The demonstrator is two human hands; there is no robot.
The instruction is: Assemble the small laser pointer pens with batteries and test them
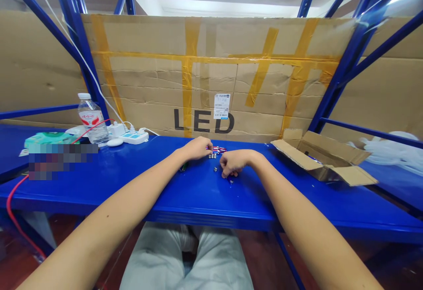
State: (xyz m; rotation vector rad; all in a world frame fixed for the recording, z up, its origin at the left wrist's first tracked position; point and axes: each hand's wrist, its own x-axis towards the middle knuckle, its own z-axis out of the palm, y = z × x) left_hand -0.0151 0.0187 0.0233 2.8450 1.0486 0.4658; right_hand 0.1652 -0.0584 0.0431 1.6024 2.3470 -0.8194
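Note:
Both my forearms reach out over a blue metal shelf (198,193). My left hand (197,147) lies knuckles up with its fingers curled down onto a small heap of tiny metal and red-blue parts (216,150). My right hand (232,163) is curled into a loose fist just right of the heap, fingertips pinched on the shelf beside a few loose silvery bits (215,169). What either hand holds is too small to make out. A thin dark green stick (183,167) lies beside my left wrist.
An open cardboard box (325,158) lies on the right. At the left stand a water bottle (90,118), a white power strip (134,137) with cables, a red wire (13,193) and a teal packet (49,139). A taped cardboard wall (211,74) marked LED closes the back. White gloves (393,151) lie far right.

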